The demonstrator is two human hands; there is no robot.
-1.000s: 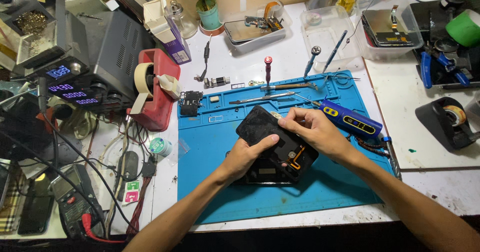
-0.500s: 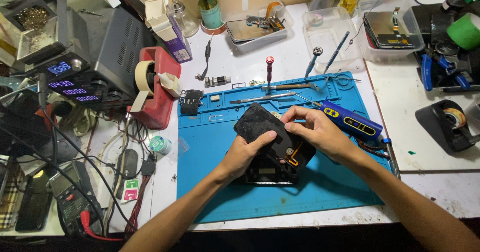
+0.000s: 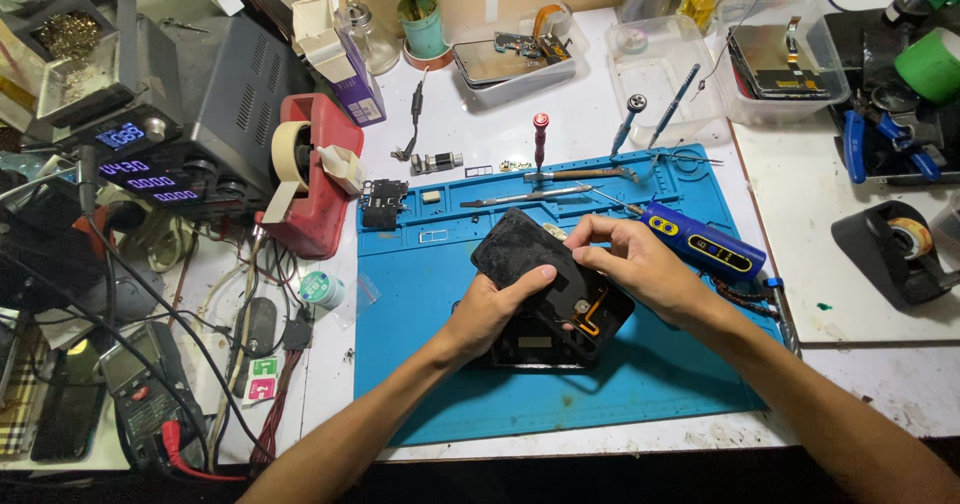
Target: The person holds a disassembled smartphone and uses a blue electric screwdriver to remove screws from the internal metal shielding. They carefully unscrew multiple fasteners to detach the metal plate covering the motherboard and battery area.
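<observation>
An opened black phone (image 3: 560, 309) lies on the blue work mat (image 3: 420, 294), with its black back cover (image 3: 515, 249) tilted up over the upper left part. My left hand (image 3: 490, 309) grips the phone's left side, thumb pressed on the cover. My right hand (image 3: 630, 264) pinches the cover's upper right edge, fingers curled over the phone's exposed inside, where an orange flex cable (image 3: 590, 314) shows.
A blue electric screwdriver (image 3: 700, 242), tweezers (image 3: 525, 198) and a red-topped screwdriver (image 3: 540, 139) lie on the mat's far side. A red tape dispenser (image 3: 310, 174) and a power supply (image 3: 190, 114) stand left. Plastic trays (image 3: 780, 64) with phone parts sit at the back. Cables cover the left edge.
The back cover has swung further up and left off the phone body. Both hands shifted slightly with it, still holding phone and cover.
</observation>
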